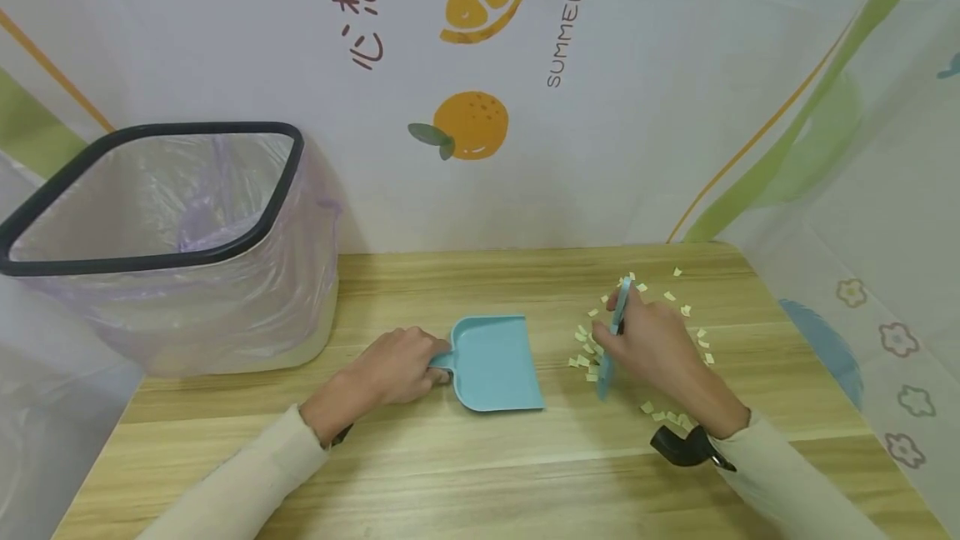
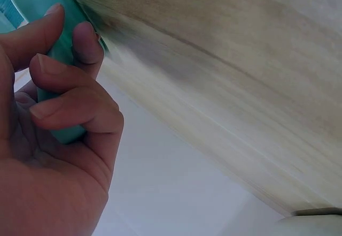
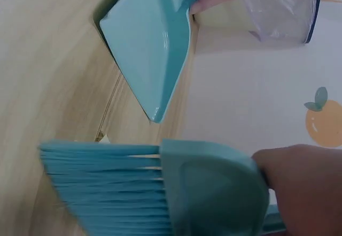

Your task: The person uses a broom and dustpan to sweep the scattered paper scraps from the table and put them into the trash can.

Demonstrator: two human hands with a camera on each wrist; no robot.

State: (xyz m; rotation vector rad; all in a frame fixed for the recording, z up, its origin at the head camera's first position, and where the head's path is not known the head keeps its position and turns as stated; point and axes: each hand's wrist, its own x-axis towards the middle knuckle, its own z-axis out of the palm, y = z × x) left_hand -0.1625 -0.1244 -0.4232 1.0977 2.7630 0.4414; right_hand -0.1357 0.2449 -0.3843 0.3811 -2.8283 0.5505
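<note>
A light blue dustpan [image 1: 495, 363] lies on the wooden table, its wide edge facing right. My left hand [image 1: 405, 365] grips its short handle, and the left wrist view shows the fingers curled round that handle [image 2: 67, 131]. To the right, my right hand [image 1: 660, 348] holds a small blue brush [image 1: 615, 332]. In the right wrist view the brush's bristles [image 3: 107, 188] point left, with the dustpan beyond them. Small pale yellow paper scraps [image 1: 585, 348] lie scattered around the brush and the right hand, apart from the dustpan.
At the back left stands a bin [image 1: 315, 332] with a black rim and a clear purplish bag liner. A printed white cloth [image 1: 600, 173] hangs behind the wooden table [image 1: 450, 473] and along its right side.
</note>
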